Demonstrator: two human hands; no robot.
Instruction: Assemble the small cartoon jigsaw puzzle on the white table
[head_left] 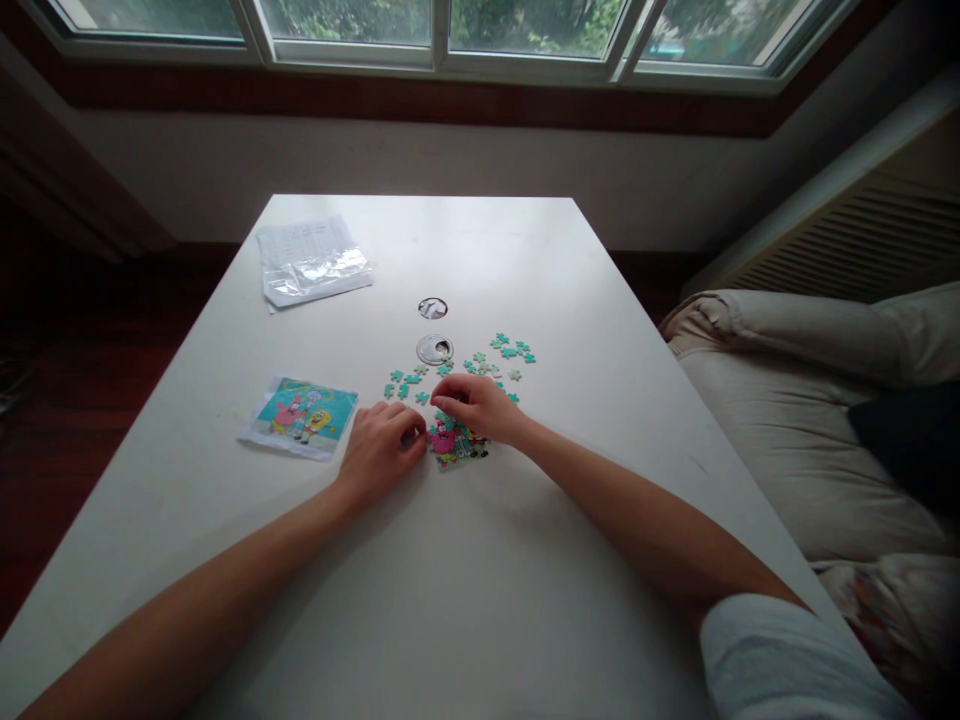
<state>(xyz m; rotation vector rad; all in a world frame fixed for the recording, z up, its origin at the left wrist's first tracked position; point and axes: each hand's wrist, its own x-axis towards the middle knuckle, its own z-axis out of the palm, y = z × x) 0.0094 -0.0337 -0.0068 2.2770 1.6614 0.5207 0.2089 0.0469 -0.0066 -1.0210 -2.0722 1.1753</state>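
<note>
Plainly, two hands (382, 447) (480, 405) at one partial puzzle (444, 446); one picture sheet (300, 415).

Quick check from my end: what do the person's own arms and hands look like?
Left hand and right hand are gloveless, with no watch visible. A plain, pale grey sleeve shows above the right forearm; no left sleeve is in view.

I see daylight from the windows (349, 20) gloss the white table (495, 240) and glint off the plastic bag (319, 272), while my feed's edges look dark and stretched.
</note>
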